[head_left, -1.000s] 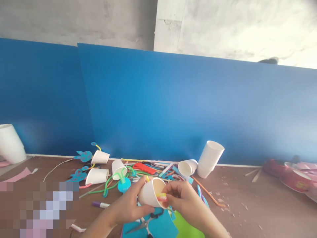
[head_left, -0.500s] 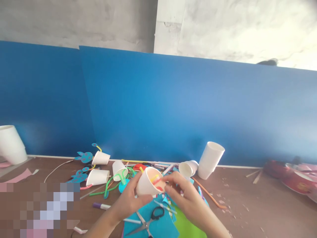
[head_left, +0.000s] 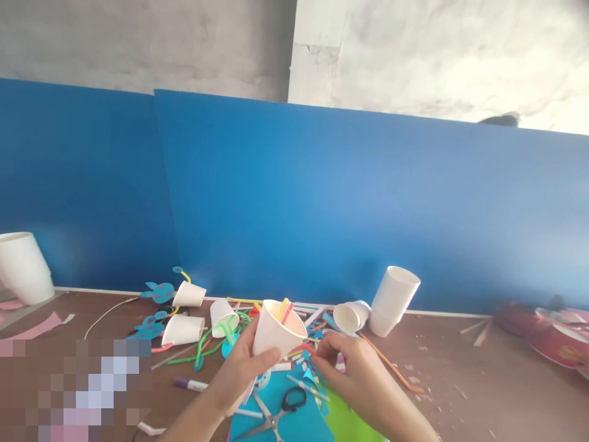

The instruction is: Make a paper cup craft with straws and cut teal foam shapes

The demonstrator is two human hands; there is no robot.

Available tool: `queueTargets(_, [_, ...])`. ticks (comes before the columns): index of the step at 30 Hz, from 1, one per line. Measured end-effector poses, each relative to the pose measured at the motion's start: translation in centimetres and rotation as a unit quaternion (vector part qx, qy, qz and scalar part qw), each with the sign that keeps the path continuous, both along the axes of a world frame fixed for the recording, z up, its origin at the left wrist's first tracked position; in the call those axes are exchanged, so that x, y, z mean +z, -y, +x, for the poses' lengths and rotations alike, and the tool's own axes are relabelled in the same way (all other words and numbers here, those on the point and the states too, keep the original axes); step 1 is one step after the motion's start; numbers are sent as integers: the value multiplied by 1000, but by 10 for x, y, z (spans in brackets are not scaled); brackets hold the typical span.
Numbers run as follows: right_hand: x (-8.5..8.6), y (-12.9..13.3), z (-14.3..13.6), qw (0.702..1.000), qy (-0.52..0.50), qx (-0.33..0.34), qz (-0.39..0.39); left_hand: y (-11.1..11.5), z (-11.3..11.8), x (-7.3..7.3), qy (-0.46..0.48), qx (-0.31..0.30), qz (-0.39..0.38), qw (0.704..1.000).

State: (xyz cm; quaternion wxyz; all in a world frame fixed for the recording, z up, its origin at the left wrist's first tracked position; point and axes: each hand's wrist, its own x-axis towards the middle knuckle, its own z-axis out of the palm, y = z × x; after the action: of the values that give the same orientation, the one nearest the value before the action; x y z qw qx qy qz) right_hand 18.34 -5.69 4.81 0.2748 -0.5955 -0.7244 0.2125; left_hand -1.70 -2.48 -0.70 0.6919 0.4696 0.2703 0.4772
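Note:
My left hand [head_left: 246, 362] is closed around a white paper cup [head_left: 276, 334], which is tilted with its mouth facing up and right. A yellow straw [head_left: 282, 309] and a red straw [head_left: 288, 313] stick up inside the cup. Just right of the cup, my right hand [head_left: 350, 365] is pinched on a red straw end [head_left: 308, 348] near the cup's lower side; whether this is the same red straw I cannot tell. Below both hands lie scissors [head_left: 272, 420] with black handles, on blue paper [head_left: 304, 423]. A red-capped marker [head_left: 281, 366] rests by the cup.
Stacked white cups [head_left: 394, 301] stand at right, beside cups lying sideways [head_left: 352, 316]. At left are cups with blue paper rabbit shapes [head_left: 159, 293] and green straws [head_left: 200, 350]. An orange straw [head_left: 396, 368], a purple-capped marker [head_left: 189, 384] and green paper [head_left: 347, 417] lie around. A blue panel [head_left: 322, 202] stands behind.
My right hand has come out from the cup's mouth to its lower right side, now on a red straw end. The cup has been tipped more upright, raising the straws inside.

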Motion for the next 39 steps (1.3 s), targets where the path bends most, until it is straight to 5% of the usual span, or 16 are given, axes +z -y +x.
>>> queueTargets(6, [-4, -9, 10, 978, -208, 8, 20, 4, 11, -13, -94, 11, 35, 995])
queueTargets(10, [-10, -13, 1, 966, -255, 41, -7, 15, 19, -21, -170, -6, 57, 984])
queueTargets(16, [-9, -14, -10, 935, -353, 21, 2, 27, 29, -18, -140, -60, 70, 986])
queueTargets(23, [-11, -12, -7, 925, -372, 38, -63, 27, 30, -10, -53, -30, 92, 994])
queueTargets(30, [-20, -11, -14, 934, -345, 44, -88, 19, 23, -6, -114, 169, 45, 978])
queueTargets(33, [-18, -7, -22, 936, -332, 86, -81, 17, 21, -7, -113, 166, 74, 977])
queueTargets(39, [-5, -1, -21, 959, -257, 58, -108, 17, 16, -4, -78, 86, 90, 989])
